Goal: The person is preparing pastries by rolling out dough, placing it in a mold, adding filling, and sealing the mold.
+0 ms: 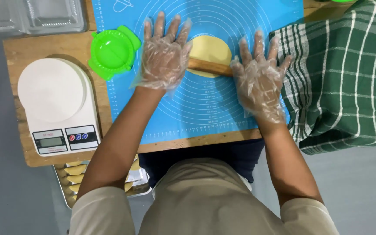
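A flat round of pale yellow dough (211,48) lies on a blue silicone mat (205,109) printed with white rings. Across the dough's near edge lies a wooden rolling pin (210,67). My left hand (165,54), in a clear plastic glove, presses flat on the pin's left end with fingers spread. Also gloved, my right hand (260,74) rests palm down over the pin's right end, fingers spread. Both ends of the pin are hidden under my palms.
A green plastic dumpling press (113,50) sits left of the mat. A white kitchen scale (57,104) stands on the wooden board (27,52). A green checked cloth (344,78) covers the right. Clear plastic containers (31,15) lie top left. A metal tray of folded pastries (75,178) is below.
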